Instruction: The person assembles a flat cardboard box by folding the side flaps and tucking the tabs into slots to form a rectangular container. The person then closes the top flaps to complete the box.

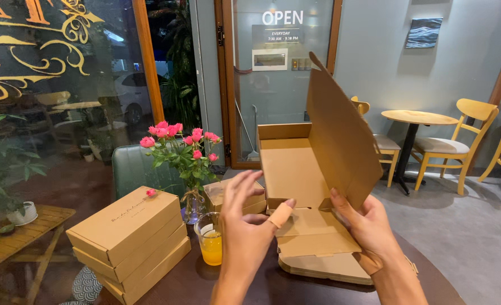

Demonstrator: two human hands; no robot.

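Café seating and a glass door lie beyond the round dark table (431, 282). Right hand (369, 226) pinches the raised side flap of the half-folded cardboard box (307, 169); left hand (245, 226), fingers spread, touches its near wall, apparently with the thumb. Stacked boxes (129, 237), juice glass (211, 240) and roses (183, 141) sit leftward.
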